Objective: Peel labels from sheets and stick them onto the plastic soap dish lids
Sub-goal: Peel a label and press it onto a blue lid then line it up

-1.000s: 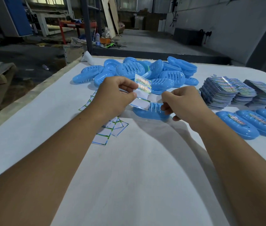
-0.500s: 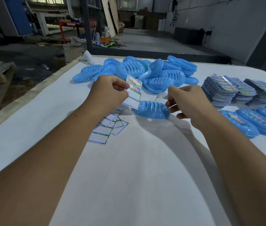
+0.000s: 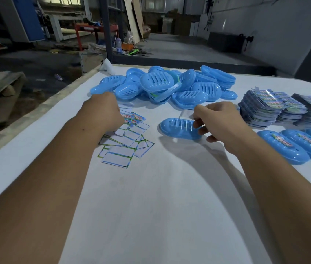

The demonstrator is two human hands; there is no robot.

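Blue lid [image 3: 179,128] flat on the white table [image 3: 151,206], right hand [image 3: 218,121] curling fingers onto its end.
Left hand [image 3: 103,111] rests on spent sheets [image 3: 126,141], grip hidden; hold the lid steady, press the label flat.

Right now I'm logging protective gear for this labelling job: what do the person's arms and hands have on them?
Nothing shows on them. The left hand and right hand are bare: no gloves, rings or tape on the fingers. Both forearms are bare all the way to the bottom edge of the view, with no sleeves, cuffs, watch or wristband in sight.
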